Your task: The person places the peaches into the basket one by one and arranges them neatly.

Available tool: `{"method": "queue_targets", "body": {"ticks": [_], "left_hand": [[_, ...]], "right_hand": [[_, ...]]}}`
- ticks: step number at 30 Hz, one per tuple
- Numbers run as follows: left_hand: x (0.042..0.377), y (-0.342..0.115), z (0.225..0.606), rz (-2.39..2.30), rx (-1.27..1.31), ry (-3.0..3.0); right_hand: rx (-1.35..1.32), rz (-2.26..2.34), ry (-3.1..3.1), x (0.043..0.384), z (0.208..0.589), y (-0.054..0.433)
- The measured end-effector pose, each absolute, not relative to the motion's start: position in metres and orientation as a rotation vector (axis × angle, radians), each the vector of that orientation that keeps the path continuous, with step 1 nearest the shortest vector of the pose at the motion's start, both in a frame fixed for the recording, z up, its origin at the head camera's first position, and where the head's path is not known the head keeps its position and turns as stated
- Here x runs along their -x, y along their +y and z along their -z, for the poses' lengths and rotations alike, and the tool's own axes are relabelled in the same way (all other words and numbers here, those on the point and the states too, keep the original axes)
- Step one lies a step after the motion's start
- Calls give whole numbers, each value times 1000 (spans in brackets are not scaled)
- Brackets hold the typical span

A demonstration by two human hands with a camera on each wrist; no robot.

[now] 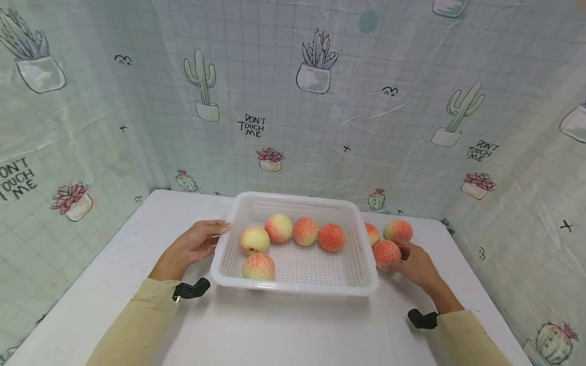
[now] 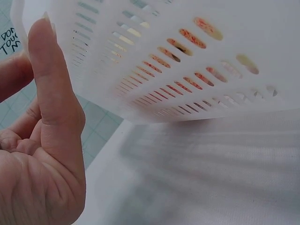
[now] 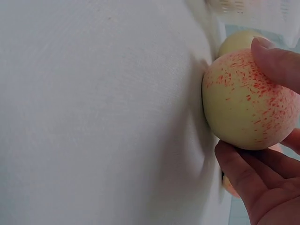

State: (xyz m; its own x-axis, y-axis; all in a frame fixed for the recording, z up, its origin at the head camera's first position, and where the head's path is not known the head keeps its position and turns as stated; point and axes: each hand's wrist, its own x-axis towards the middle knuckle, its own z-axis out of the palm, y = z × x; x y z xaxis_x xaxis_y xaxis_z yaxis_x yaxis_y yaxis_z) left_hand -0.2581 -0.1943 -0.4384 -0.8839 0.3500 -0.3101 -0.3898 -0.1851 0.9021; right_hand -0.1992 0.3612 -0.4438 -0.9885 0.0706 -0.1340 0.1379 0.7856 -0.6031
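Observation:
A white plastic basket (image 1: 295,288) with slotted walls stands on the table and contains several red-and-yellow peaches (image 1: 305,231). At its left rim, my left hand (image 1: 197,241) holds the edge with thumb and fingers; the left wrist view shows the thumb (image 2: 54,79) against the basket wall. To the right of the basket, my right hand (image 1: 414,262) grips a peach (image 1: 386,255), thumb on one side and fingers on the other. In the right wrist view that peach (image 3: 248,103) is close to the table surface; whether it touches is hard to tell.
Two more peaches lie near the right hand: one (image 1: 398,230) behind it, another (image 1: 372,233) beside the basket's right wall, partly hidden. The white table (image 1: 284,335) meets patterned cloth (image 1: 293,112) at the back and sides.

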Motion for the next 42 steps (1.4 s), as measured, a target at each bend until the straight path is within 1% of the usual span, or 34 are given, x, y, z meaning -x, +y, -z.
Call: {"method": "queue_targets", "body": {"ticks": [8,16,21,29,42], "left_hand": [[260,-192,439,-2096,36,1640],[262,-185,445,-2076,42,1659],[260,-187,445,-2086,76,1663],[258,-190,443,-2100,49,1641],[256,-193,440,-2110,42,1631]], "right_hand": [[-134,968,2925,196,439,363],[-101,990,2922,189,425,368],[-66,1004,2894,190,417,366],[-41,991,2901,190,403,363],[208,1101,2879,196,372,364]]}}
